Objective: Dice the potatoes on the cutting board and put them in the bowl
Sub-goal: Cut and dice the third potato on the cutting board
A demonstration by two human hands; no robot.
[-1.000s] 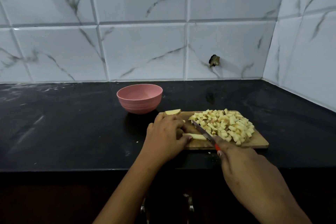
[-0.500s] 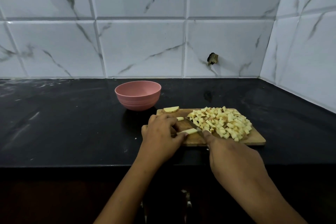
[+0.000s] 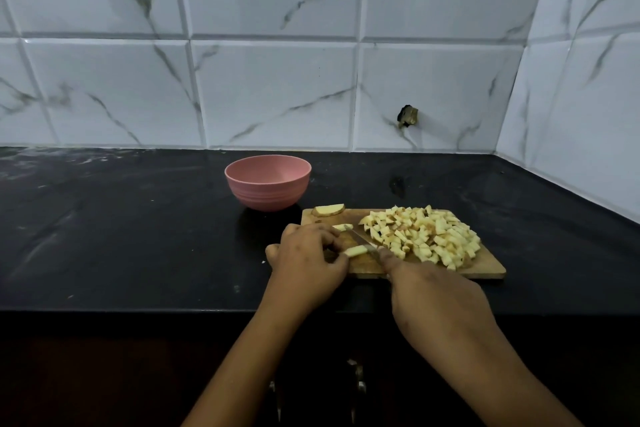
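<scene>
Cutting board (image 3: pixel 485 269) on black desk (image 3: pixel 121 236): diced potato pile (image 3: pixel 426 236) on its right half, one potato slice (image 3: pixel 328 210) at the far left corner. Left hand (image 3: pixel 306 263) pinches a potato strip (image 3: pixel 356 250). Right hand (image 3: pixel 436 302) grips the knife (image 3: pixel 360 237), blade at the strip's right end. Pink bowl (image 3: pixel 268 182) stands just beyond the board's left corner.

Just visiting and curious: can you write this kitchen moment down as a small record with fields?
Counter: black countertop
Board: wooden cutting board, near front edge
Left hand: holds potato strip on board
Right hand: grips knife, blade at the strip
Diced: potato cubes piled on board's right
Uncut: potato slice at board's far left corner
Bowl: pink bowl behind board, no potato visible inside
</scene>
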